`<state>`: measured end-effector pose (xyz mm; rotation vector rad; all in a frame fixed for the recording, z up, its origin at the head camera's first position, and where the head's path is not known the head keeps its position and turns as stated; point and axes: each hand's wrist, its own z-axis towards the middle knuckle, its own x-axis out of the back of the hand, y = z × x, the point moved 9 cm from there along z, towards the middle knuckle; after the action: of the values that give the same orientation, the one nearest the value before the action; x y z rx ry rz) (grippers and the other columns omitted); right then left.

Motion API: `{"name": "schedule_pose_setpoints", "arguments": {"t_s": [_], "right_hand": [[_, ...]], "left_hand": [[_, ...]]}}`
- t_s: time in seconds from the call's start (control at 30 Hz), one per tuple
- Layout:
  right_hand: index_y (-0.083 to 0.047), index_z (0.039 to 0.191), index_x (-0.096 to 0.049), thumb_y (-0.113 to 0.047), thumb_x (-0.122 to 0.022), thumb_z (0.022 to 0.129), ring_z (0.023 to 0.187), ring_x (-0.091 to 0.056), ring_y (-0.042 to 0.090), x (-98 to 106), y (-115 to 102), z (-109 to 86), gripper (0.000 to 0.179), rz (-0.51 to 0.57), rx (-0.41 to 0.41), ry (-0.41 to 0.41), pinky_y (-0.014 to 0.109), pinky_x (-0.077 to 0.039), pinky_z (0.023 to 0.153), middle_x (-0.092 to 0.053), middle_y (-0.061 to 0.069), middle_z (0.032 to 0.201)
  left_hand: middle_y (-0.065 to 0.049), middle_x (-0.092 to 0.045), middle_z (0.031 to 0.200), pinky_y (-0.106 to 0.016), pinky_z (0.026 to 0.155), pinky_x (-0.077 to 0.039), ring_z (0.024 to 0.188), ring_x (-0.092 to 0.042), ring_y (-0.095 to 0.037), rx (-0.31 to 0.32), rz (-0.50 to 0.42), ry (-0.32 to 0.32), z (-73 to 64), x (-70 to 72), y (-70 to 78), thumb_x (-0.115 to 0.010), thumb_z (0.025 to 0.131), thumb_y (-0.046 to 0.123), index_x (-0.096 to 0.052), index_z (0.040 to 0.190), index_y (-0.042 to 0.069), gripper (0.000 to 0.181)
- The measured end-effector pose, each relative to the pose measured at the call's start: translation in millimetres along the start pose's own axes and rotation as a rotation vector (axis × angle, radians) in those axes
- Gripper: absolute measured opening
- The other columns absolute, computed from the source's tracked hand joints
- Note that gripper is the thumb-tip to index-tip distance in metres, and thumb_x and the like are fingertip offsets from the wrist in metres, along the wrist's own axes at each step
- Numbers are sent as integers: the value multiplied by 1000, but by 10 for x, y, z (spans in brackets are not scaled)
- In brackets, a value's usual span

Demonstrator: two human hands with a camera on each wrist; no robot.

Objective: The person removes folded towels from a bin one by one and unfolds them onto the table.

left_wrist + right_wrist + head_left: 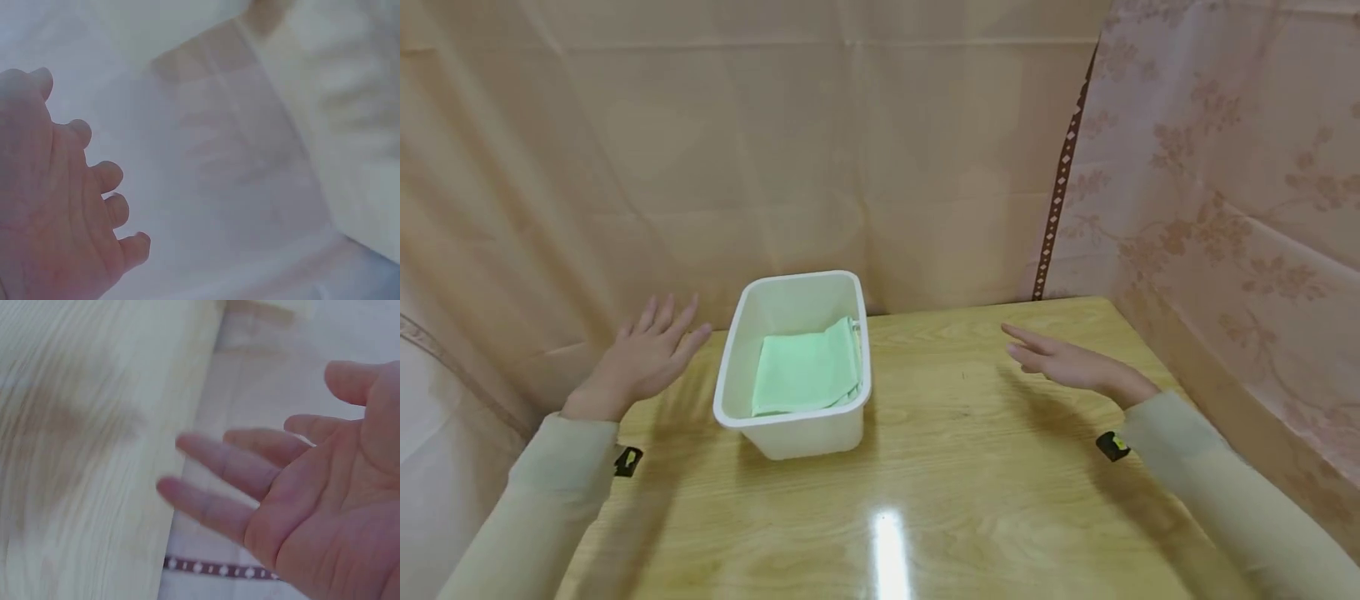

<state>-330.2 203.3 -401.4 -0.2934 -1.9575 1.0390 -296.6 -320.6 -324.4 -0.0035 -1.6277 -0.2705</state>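
A white plastic tub [805, 432] stands left of centre on the wooden table, with a folded light green cloth [805, 371] inside it. To the tub's left my left hand [651, 354] hovers above the table, fingers spread and holding nothing. Its bare palm [56, 206] shows in the left wrist view. Well to the right of the tub, my right hand [1071, 362] is raised over the table with its fingers extended. In the right wrist view the right palm [325, 506] faces the camera, and nothing is in it.
The wooden table [970, 483] reaches back to a beige curtain [850, 167]. A pink floral curtain [1240, 192] hangs along the right side, beside a dark patterned trim strip [1060, 183]. A bright light reflection lies on the tabletop near the front.
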Motion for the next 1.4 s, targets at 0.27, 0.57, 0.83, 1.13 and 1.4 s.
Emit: {"name": "schedule_pose_setpoints", "arguments": {"t_s": [0.27,0.57,0.83,1.13,1.4], "right_hand": [[-22,163,-20,-44,-44,109,125,-57,40,-170,-446,141,63,313,82,-53,53,-48,101,-45,19,151],[-7,156,-28,-22,-51,108,111,-65,37,-701,-935,235,56,767,113,-153,58,-48,99,-51,16,134],[-5,156,-27,-11,-58,103,97,-67,26,-1170,-1207,444,61,956,-4,-212,58,-47,100,-52,10,122],[-5,155,-28,-6,-56,102,102,-66,29,-1301,-1298,613,60,1021,-9,-223,55,-49,99,-56,12,124],[0,156,-25,-6,-54,103,99,-64,28,-1354,-1294,664,61,1054,-16,-217,52,-51,97,-61,11,118]], "left_hand": [[-14,18,166,-67,116,4,151,19,-37,-71,-19,44,276,362,480,-15,104,66,15,161,26,76],[-31,6,164,-62,119,-1,152,11,-43,-154,-26,67,664,263,1028,-18,104,66,-2,164,8,85],[-25,-21,164,-60,119,-15,150,-16,-46,-127,-57,-37,791,163,1179,-21,104,66,-14,162,5,84],[-27,-43,149,-62,112,-27,139,-34,-47,-156,137,-45,932,-11,1256,-28,107,57,-37,157,12,68],[-25,-39,148,-64,110,-26,138,-32,-45,-132,142,-142,1129,-337,1268,-34,105,56,-40,155,14,65]]}}
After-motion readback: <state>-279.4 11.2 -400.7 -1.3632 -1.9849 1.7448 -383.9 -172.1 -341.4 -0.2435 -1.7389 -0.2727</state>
